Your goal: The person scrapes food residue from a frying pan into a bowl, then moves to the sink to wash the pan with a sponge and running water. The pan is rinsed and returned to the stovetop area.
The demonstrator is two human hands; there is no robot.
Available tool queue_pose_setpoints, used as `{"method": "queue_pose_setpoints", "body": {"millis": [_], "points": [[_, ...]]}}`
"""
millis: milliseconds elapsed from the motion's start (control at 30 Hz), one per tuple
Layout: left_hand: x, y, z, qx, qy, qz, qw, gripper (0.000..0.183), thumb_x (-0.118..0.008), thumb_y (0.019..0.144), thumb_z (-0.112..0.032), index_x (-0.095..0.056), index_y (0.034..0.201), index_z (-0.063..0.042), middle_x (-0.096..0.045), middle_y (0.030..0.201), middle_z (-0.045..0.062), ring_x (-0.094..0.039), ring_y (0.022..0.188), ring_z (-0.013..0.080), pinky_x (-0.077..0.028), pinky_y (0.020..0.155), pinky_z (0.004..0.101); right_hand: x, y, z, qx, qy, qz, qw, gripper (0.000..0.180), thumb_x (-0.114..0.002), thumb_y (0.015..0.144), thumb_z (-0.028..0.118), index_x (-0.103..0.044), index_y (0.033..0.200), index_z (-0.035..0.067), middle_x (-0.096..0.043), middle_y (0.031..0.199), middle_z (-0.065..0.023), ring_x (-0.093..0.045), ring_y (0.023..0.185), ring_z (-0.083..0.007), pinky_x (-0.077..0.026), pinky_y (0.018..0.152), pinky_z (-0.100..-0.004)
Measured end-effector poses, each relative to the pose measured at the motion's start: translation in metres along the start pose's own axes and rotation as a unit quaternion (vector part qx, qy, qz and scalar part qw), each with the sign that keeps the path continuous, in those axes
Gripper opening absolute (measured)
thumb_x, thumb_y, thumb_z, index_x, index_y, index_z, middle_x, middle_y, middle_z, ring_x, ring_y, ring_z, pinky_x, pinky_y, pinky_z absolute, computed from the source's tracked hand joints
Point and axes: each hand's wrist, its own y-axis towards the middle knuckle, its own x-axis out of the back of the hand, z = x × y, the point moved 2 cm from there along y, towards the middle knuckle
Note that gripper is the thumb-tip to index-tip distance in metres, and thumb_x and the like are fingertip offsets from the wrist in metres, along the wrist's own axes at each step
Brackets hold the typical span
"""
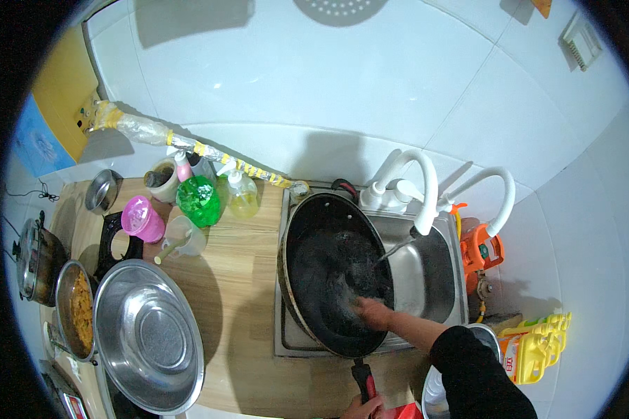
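A large black wok (320, 262) lies tilted over the stainless steel sink (440, 272), and water runs into it from the white faucet (427, 199). My left hand (364, 407) grips the wok's black and red handle (364, 378) at the bottom of the view. Inside the wok, near its lower right wall, is my right hand (372, 313). It is blurred, and a pale scrubbing thing seems to be under its fingers; what it is cannot be told. The far loop handle (344, 187) of the wok points towards the wall.
Left on the wooden counter (241, 314) stand a big steel basin (162, 335), a pink cup (142, 219), a clear measuring cup (184, 236), a green plastic container (198, 201) and a pump bottle (242, 196). An orange gas cylinder (472, 254) and yellow jugs (537, 353) are at the right.
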Motion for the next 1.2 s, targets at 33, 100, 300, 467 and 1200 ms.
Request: {"method": "queue_pose_setpoints", "body": {"millis": [33, 100, 300, 467, 1200], "points": [[0.006, 0.014, 0.024, -0.041, 0.047, -0.048, 0.997, 0.037, -0.048, 0.083, -0.039, -0.044, 0.060, -0.010, -0.042, 0.045, 0.002, -0.042, 0.033, 0.0162, -0.036, 0.030, 0.0280, 0.000, 0.000, 0.008, 0.007, 0.044, -0.023, 0.999, 0.051, -0.054, 0.078, 0.013, -0.036, 0.125, 0.008, -0.039, 0.122, -0.0201, -0.046, 0.105, -0.0337, -0.040, 0.089, -0.0369], [-0.013, -0.008, -0.020, -0.006, 0.011, -0.060, 0.998, 0.037, -0.048, 0.083, -0.038, -0.045, 0.061, -0.009, -0.042, 0.045, 0.003, -0.041, 0.032, 0.0165, -0.035, 0.029, 0.0286, -0.004, 0.003, 0.020, 0.022, 0.140, -0.074, 0.987, 0.047, -0.053, 0.078, 0.010, -0.039, 0.123, 0.005, -0.042, 0.118, -0.0198, -0.048, 0.102, -0.0323, -0.040, 0.088, -0.0357], [-0.046, -0.050, -0.096, 0.033, 0.127, -0.120, 0.984, 0.032, -0.049, 0.084, -0.028, -0.044, 0.062, -0.005, -0.043, 0.046, 0.004, -0.044, 0.035, 0.0158, -0.037, 0.033, 0.0290, 0.019, 0.011, 0.050, 0.043, 0.420, -0.104, 0.901, 0.037, -0.043, 0.085, 0.027, -0.046, 0.117, 0.007, -0.054, 0.104, -0.0187, -0.054, 0.095, -0.0292, -0.043, 0.080, -0.0388], [-0.059, -0.060, -0.121, 0.040, 0.170, -0.124, 0.977, 0.029, -0.052, 0.084, -0.022, -0.042, 0.063, -0.003, -0.044, 0.047, 0.005, -0.046, 0.036, 0.0152, -0.038, 0.035, 0.0291, 0.026, 0.015, 0.061, 0.107, 0.418, -0.096, 0.897, 0.039, -0.040, 0.088, 0.036, -0.049, 0.113, 0.007, -0.057, 0.098, -0.0190, -0.056, 0.091, -0.0308, -0.044, 0.077, -0.0411], [-0.010, -0.028, -0.051, 0.071, -0.060, -0.061, 0.994, 0.032, -0.048, 0.085, -0.029, -0.042, 0.060, -0.009, -0.042, 0.047, 0.004, -0.043, 0.039, 0.0159, -0.037, 0.038, 0.0300, 0.078, -0.007, 0.020, -0.190, 0.039, -0.018, 0.981, 0.047, -0.047, 0.083, 0.039, -0.037, 0.123, 0.015, -0.038, 0.122, -0.0245, -0.051, 0.097, -0.0386, -0.043, 0.082, -0.0428]]}}
